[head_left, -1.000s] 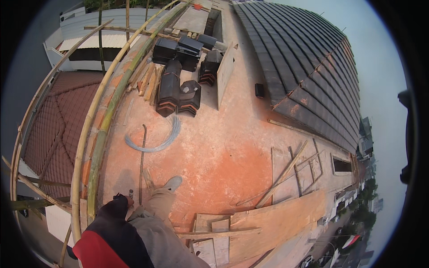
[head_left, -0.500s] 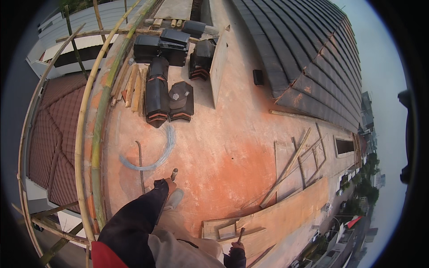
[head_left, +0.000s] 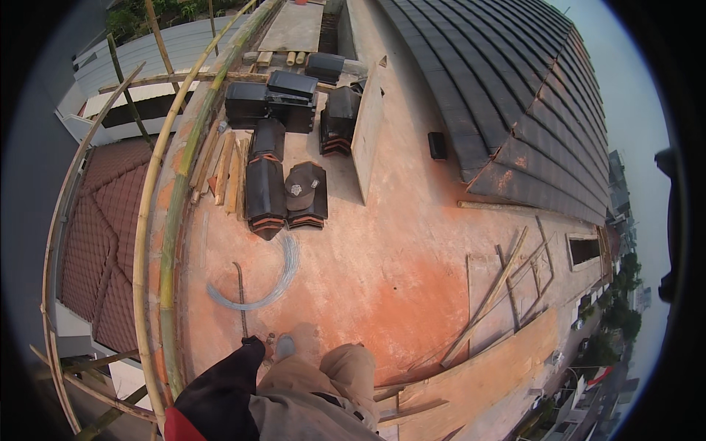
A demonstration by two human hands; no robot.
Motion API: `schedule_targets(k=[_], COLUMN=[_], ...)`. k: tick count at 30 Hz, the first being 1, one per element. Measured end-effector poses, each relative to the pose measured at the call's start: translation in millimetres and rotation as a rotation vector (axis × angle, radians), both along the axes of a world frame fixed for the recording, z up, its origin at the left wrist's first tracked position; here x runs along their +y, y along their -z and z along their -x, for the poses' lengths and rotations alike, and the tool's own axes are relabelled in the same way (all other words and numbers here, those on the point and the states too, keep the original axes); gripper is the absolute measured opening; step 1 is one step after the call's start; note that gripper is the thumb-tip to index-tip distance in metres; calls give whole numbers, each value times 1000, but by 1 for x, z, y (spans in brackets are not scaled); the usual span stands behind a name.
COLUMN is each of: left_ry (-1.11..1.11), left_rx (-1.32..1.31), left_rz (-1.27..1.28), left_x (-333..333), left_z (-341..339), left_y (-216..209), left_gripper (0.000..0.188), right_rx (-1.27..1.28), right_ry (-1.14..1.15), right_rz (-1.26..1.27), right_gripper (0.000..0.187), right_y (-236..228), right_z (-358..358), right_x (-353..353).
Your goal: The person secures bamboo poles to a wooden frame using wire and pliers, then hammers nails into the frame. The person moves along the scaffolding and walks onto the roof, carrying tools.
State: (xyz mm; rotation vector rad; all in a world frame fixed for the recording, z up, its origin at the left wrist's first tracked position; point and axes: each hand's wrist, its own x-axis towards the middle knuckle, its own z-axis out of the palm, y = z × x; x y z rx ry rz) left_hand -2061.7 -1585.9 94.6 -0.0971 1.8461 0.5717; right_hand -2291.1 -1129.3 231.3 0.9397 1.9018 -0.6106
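My left hand [head_left: 266,352] is at the lower middle, mostly hidden by the dark sleeve and close to my shoe [head_left: 284,347]. It is closed on a short tool with a rounded end [head_left: 271,338]; its kind cannot be made out. Just beyond it lies a thin rusty bar with a hooked end [head_left: 240,290]. An open loop of grey wire [head_left: 290,268] rests on the floor across that bar. My right hand is out of view.
Stacked black roof ridge tiles [head_left: 265,187] stand ahead, a dark cap [head_left: 301,189] on one stack. Timber offcuts [head_left: 225,169] lie left of them. Bamboo rails [head_left: 168,264] edge the left side. Plywood sheet [head_left: 478,371] and a wooden frame [head_left: 507,287] lie right, below a dark tiled roof [head_left: 500,88].
My left hand has drawn back toward my body with the tool. My right hand, seen before holding a handled tool at the lower edge, has left the view. My knee has come forward.
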Motion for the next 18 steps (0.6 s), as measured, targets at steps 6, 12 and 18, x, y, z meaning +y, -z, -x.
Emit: schedule_targets(k=[6,12,18], left_ry=[4,-300,-568], left_rx=[47,17,96], left_rz=[-13,213,305], left_x=[-56,-80,-75], left_z=[-70,-8,129], left_y=[66,24,-27], left_gripper=[35,32,32], right_rx=[15,-7,124], right_ry=[-152,-458,-1069], right_rz=[132,141,55], right_gripper=[12,16,18], right_y=[37,93,130], right_z=[134,311,449], right_x=[-100,-235,-346])
